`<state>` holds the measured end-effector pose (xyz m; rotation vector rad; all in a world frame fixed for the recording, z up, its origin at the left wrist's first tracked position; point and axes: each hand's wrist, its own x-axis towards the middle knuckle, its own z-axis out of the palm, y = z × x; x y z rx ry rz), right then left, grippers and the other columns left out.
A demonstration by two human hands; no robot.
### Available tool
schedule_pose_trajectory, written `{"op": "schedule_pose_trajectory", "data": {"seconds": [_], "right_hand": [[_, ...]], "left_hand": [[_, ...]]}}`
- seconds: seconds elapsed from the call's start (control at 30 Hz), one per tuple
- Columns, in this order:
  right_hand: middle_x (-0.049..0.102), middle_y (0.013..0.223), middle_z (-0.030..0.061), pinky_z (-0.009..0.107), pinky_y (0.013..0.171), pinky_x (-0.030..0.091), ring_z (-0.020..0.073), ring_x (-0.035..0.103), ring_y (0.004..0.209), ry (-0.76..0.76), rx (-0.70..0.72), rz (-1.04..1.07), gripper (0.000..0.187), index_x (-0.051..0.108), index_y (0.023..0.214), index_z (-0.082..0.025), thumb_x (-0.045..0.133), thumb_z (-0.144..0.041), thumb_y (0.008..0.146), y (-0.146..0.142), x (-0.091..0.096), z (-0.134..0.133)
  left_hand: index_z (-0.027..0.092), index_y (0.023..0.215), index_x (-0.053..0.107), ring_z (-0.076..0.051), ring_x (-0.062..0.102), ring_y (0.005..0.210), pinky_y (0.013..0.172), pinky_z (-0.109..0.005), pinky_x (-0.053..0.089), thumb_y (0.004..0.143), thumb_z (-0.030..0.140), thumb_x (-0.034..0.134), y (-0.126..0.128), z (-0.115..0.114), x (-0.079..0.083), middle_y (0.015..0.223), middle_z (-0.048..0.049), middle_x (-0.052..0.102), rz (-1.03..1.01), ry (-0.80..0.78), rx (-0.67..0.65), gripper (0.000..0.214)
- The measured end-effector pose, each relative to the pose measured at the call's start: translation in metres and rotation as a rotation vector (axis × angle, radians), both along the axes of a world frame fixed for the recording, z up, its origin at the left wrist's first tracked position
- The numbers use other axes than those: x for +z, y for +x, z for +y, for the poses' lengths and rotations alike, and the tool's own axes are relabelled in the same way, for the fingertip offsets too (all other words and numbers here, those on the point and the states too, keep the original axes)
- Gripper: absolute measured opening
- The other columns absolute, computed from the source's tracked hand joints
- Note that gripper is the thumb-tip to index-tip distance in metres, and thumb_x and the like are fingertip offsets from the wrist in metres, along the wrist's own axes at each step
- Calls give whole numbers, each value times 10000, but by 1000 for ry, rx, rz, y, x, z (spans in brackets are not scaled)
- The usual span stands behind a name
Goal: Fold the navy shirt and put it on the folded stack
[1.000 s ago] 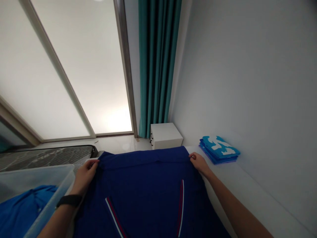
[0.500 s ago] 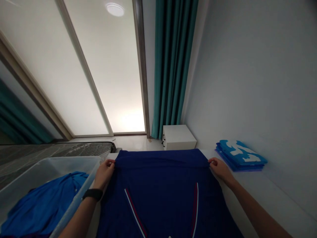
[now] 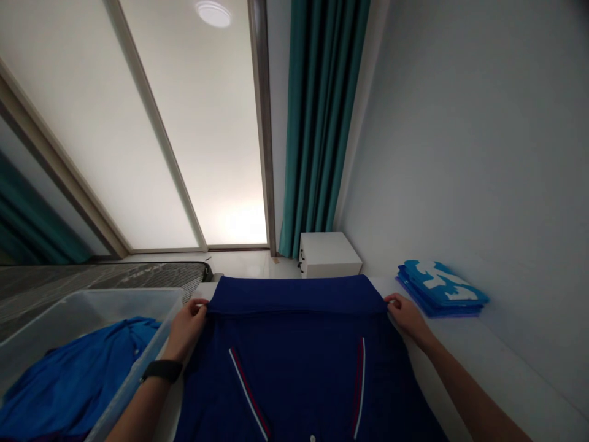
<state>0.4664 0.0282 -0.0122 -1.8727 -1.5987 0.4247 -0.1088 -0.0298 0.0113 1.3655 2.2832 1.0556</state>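
Note:
A dark blue garment [image 3: 294, 350] with red and white stripes lies spread on a white surface [image 3: 464, 362] in front of me. My left hand [image 3: 186, 325], with a black band on its wrist, pinches the garment's far left corner. My right hand [image 3: 405, 314] pinches the far right corner. Both hands are closed on the cloth, and the far edge is stretched straight between them.
A clear plastic bin [image 3: 99, 307] at the left holds a lighter blue garment [image 3: 69, 377]. A folded stack of blue and white clothes [image 3: 439, 287] lies at the right by the wall. Beyond are a small white cabinet [image 3: 327, 253], a teal curtain [image 3: 322, 123] and a dark mattress [image 3: 101, 279].
The view swung up and left at first, bringing more of the bin into sight. In the last half second both hands drew the garment's far edge slightly nearer to me.

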Motion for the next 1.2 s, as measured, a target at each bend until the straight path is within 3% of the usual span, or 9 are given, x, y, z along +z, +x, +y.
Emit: {"op": "schedule_pose_trajectory", "data": {"seconds": [0.2, 0.37, 0.47, 0.63, 0.8, 0.97, 1.2], "right_hand": [[598, 654, -18, 260, 598, 325, 164, 572, 629, -102, 28, -359, 147, 590, 843, -219, 458, -217, 779, -4, -2, -12], [670, 923, 64, 301, 759, 349, 207, 603, 894, 19, 44, -598, 179, 592, 920, -198, 452, -152, 819, -25, 14, -17], [666, 973, 75, 327, 803, 352, 214, 591, 925, 74, 141, -584, 195, 602, 956, -196, 432, -167, 867, -67, 25, -18], [644, 985, 77, 349, 828, 398, 235, 561, 961, 159, 545, -456, 236, 632, 1023, -197, 454, -147, 876, -173, 40, -29], [603, 1184, 93, 379, 955, 405, 235, 521, 1122, 242, 849, -332, 353, 575, 1226, -201, 479, -149, 890, -270, 47, -48], [590, 1232, 88, 388, 989, 390, 227, 505, 1156, 272, 961, -303, 360, 555, 1245, -202, 475, -145, 899, -329, 45, -58], [629, 1086, 71, 368, 874, 412, 227, 541, 1010, 262, 960, -345, 280, 590, 1147, -208, 474, -161, 897, -377, 47, -51]], "left_hand": [[234, 1024, 625, -247, 678, 843, 700, -289, 436, 816, 367, 459, 4, -3, -3, 854, -33, 710, 238, -139, 9, 297], [227, 1057, 600, -231, 678, 832, 697, -279, 444, 854, 398, 418, 4, -7, -2, 843, -33, 701, 202, -110, -15, 322], [225, 1053, 597, -232, 678, 816, 679, -281, 452, 851, 399, 425, 5, -10, -2, 835, -32, 699, 166, -67, -24, 316], [223, 1037, 611, -233, 681, 812, 679, -283, 447, 862, 375, 438, 5, -10, -4, 806, -26, 704, 151, -43, -18, 289], [224, 1014, 638, -224, 680, 819, 703, -283, 426, 867, 318, 464, 8, -11, -2, 830, -24, 717, 201, -75, -13, 247], [227, 1013, 647, -224, 676, 850, 742, -297, 422, 877, 306, 456, 10, -13, -2, 866, -34, 721, 193, -52, -35, 248], [209, 984, 637, -218, 661, 795, 732, -306, 444, 894, 320, 410, 7, -15, -11, 801, -35, 705, 67, 72, -68, 269]]}}
